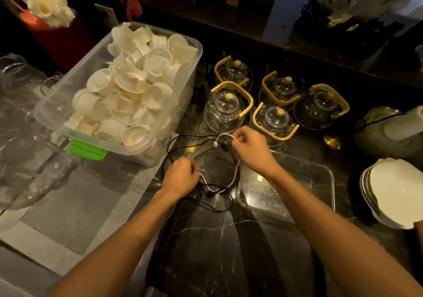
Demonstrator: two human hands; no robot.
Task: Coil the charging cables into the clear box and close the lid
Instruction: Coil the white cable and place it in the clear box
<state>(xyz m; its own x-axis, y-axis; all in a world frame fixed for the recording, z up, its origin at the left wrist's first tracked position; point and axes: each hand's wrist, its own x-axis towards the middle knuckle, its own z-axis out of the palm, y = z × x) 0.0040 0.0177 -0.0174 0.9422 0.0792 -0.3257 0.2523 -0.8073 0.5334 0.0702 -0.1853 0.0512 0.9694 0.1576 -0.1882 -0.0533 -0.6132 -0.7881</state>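
Observation:
A white charging cable (234, 177) runs between both hands above the dark marble counter. My left hand (180, 176) pinches one end of it. My right hand (250, 147) grips the other part, with a white loop and plug sticking out to its left. Black cables (183, 140) lie tangled on the counter under and around the hands. A small clear box (329, 196) sits open just right of the hands, partly under my right forearm; nothing shows inside it. I see no lid for it.
A large clear tub (57, 104) with a green latch, full of white cups, stands at the left. Several glass teapots (225, 111) with wooden handles stand behind the hands. Stacked white plates (396, 191) sit at the right edge. A grey placemat (75, 205) covers the left.

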